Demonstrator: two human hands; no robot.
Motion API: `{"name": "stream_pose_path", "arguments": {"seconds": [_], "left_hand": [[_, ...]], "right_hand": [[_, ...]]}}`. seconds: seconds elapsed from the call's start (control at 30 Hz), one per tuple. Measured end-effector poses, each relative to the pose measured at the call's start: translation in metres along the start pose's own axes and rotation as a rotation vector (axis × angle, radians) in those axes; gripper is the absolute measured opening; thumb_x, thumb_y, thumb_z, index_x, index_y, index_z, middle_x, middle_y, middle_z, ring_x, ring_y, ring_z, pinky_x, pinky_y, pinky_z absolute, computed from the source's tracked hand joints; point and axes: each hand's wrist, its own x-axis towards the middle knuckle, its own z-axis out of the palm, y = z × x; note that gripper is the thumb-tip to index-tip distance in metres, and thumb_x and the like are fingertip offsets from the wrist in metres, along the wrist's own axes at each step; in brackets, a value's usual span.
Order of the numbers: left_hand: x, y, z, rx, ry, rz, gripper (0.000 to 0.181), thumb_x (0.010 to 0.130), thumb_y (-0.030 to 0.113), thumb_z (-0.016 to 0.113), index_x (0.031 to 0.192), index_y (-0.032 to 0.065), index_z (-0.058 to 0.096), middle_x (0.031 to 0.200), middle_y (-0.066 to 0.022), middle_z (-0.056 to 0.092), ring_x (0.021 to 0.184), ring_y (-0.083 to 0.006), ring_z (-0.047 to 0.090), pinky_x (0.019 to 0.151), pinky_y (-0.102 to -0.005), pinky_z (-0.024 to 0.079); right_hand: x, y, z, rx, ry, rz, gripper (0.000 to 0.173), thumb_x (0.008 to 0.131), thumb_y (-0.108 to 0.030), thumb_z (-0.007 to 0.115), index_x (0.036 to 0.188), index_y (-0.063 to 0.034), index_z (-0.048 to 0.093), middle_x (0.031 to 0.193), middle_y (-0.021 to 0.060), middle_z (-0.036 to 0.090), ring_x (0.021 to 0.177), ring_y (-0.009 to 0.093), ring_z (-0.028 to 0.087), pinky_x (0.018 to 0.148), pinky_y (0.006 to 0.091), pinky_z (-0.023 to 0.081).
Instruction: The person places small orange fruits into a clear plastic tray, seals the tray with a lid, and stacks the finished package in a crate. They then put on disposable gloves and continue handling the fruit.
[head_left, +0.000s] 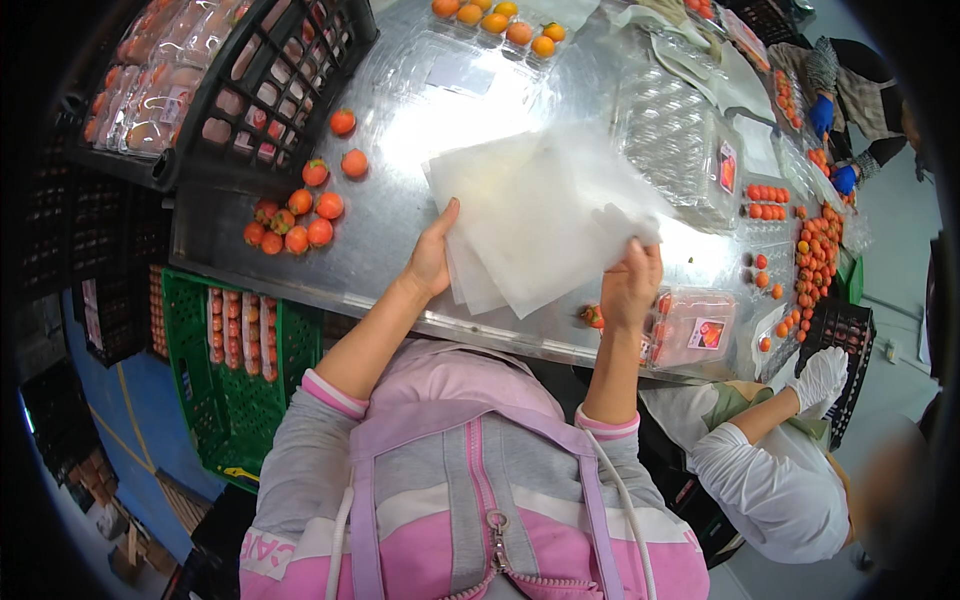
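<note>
Thin translucent white sheets (525, 232) are held over the metal table, fanned so that their corners overlap. My left hand (433, 255) grips their left edge, thumb on top. At the right edge, the fingers of my right hand (634, 281) pinch a sheet that curls up slightly. A round orange-red fruit (592, 315) rests on the table beside my right wrist. Just right of that wrist lies a closed clear plastic pack (694, 330) of fruit with a label. Loose round fruits (298, 238) with green calyxes are grouped to the left of my left hand.
A black crate (277, 97) of packed fruit stands at the table's left. Below it is a green crate (225, 405) with fruit packs. Stacked clear trays (667, 135) stand right of the sheets. Co-workers' gloved hands, one white (821, 379) and others blue (823, 115), appear at right.
</note>
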Motion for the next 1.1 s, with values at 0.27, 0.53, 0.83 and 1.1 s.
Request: {"name": "stream_pose_path", "arguments": {"seconds": [0.27, 0.53, 0.83, 1.1], "left_hand": [[0.006, 0.001, -0.005, 0.029, -0.010, -0.083, 0.063, 0.102, 0.045, 0.044, 0.146, 0.0006, 0.036, 0.144, -0.0170, 0.046, 0.133, -0.0291, 0.046, 0.111, -0.0422, 0.038], [-0.004, 0.003, 0.012, 0.108, -0.109, -0.030, 0.078, 0.100, 0.061, 0.032, 0.149, 0.0001, 0.031, 0.148, -0.0164, 0.042, 0.136, -0.0271, 0.042, 0.113, -0.0409, 0.035], [0.004, -0.004, 0.006, 0.374, 0.184, -0.124, 0.058, 0.086, 0.009, 0.070, 0.135, -0.0055, 0.044, 0.127, -0.0205, 0.058, 0.114, -0.0280, 0.061, 0.094, -0.0385, 0.053], [0.005, -0.001, 0.018, 0.384, 0.216, -0.059, 0.058, 0.087, 0.011, 0.069, 0.136, -0.0055, 0.042, 0.126, -0.0201, 0.057, 0.113, -0.0291, 0.061, 0.096, -0.0405, 0.053]], "right_hand": [[-0.002, -0.036, 0.012, 0.072, -0.218, 0.067, 0.057, 0.092, -0.025, 0.040, 0.141, 0.0050, 0.040, 0.132, 0.0182, 0.055, 0.119, 0.027, 0.057, 0.102, 0.0385, 0.047], [0.020, 0.011, 0.025, -0.503, -0.167, 0.150, 0.017, 0.100, -0.017, 0.053, 0.108, -0.0028, 0.052, 0.071, -0.0037, 0.058, 0.065, 0.003, 0.049, 0.058, 0.0231, 0.038], [0.049, 0.029, 0.002, -0.246, 0.088, 0.186, 0.036, 0.096, -0.017, 0.059, 0.123, 0.0041, 0.048, 0.099, 0.0148, 0.068, 0.078, 0.017, 0.067, 0.069, 0.0279, 0.054], [0.123, 0.064, -0.074, 0.421, 0.402, 0.300, 0.033, 0.093, -0.011, 0.061, 0.120, 0.0055, 0.050, 0.122, 0.0170, 0.056, 0.108, 0.027, 0.058, 0.088, 0.0345, 0.053]]}}
